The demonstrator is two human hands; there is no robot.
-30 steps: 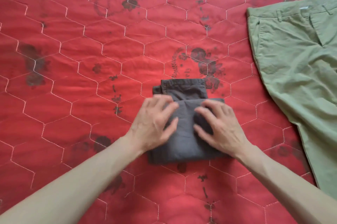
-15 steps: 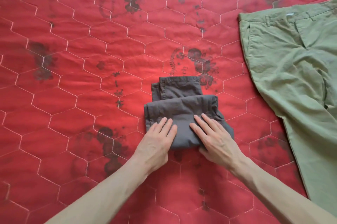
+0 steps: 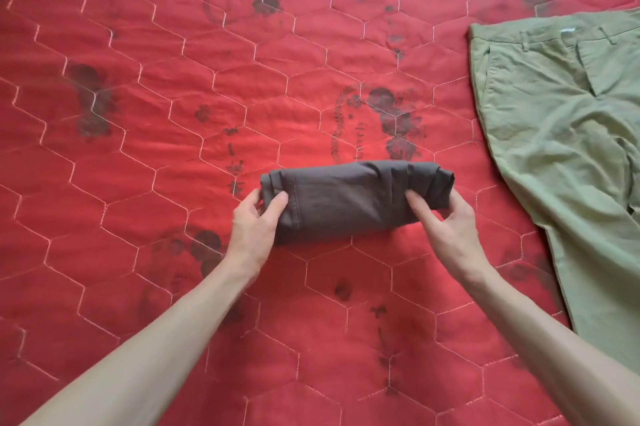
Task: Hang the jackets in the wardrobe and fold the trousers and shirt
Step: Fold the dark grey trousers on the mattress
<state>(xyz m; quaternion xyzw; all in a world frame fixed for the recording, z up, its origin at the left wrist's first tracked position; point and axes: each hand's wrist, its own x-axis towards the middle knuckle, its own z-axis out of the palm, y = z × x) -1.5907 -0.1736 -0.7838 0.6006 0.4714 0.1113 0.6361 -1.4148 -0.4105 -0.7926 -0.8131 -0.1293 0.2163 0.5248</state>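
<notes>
Trousers, dark grey [image 3: 349,198], folded into a bundle: my left hand [image 3: 254,228] and right hand [image 3: 446,228] grasp its ends. Lifted loosely, it could unfold toward the green trousers [image 3: 568,134] at three o'clock.

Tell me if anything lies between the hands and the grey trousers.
Nothing does. The left hand grips the left end of the rolled grey trousers and the right hand grips the right end, both in direct contact. The green trousers lie apart to the right on the red quilt.
</notes>
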